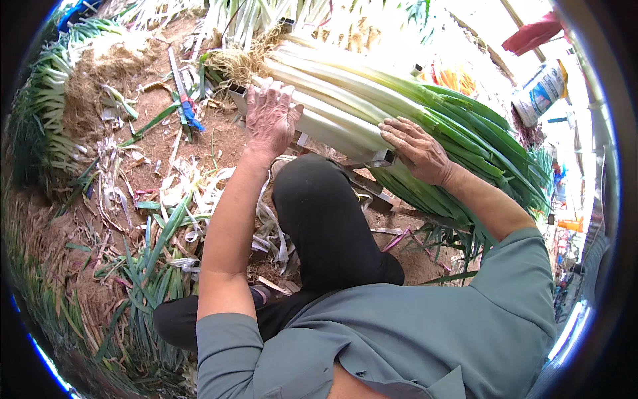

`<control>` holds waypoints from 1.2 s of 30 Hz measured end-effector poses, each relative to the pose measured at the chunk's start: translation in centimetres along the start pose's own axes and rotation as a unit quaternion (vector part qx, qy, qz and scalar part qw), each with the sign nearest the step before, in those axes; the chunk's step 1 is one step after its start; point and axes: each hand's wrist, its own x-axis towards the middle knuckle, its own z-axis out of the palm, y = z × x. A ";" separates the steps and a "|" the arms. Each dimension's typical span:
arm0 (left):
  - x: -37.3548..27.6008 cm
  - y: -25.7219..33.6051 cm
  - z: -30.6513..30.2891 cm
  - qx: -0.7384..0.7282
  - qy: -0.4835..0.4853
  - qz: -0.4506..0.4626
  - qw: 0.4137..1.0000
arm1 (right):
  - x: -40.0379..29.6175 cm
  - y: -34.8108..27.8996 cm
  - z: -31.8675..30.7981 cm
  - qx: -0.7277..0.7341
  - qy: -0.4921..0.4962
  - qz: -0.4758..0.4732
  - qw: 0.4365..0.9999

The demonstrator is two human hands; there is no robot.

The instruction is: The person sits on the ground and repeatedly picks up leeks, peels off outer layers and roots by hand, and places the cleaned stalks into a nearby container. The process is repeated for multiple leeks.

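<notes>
A thick pile of long green onions point(339, 92) lies across a metal frame point(384, 158) in front of my knees. Their hairy roots point to the upper left and the green leaves fan out to the right. My left hand point(271, 114) rests flat on the white stalks close to the root end, thumb spread to the right. Farther along, my right hand point(416, 149) lies palm down over the near side of the stalks, where white turns to green. Neither hand wraps around a stalk. The palms are hidden.
A knife point(179, 85) with blue on its handle lies on the soil at left. Peeled leaf scraps point(184, 199) litter the ground. More onions are stacked at far left point(52, 104) and along the top point(269, 12). A printed bucket point(538, 95) stands at upper right.
</notes>
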 end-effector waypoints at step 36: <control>-20.0 -3.8 0.1 -0.032 -0.021 -0.177 0.984 | -0.2 -0.6 -1.5 -0.032 0.053 0.030 0.998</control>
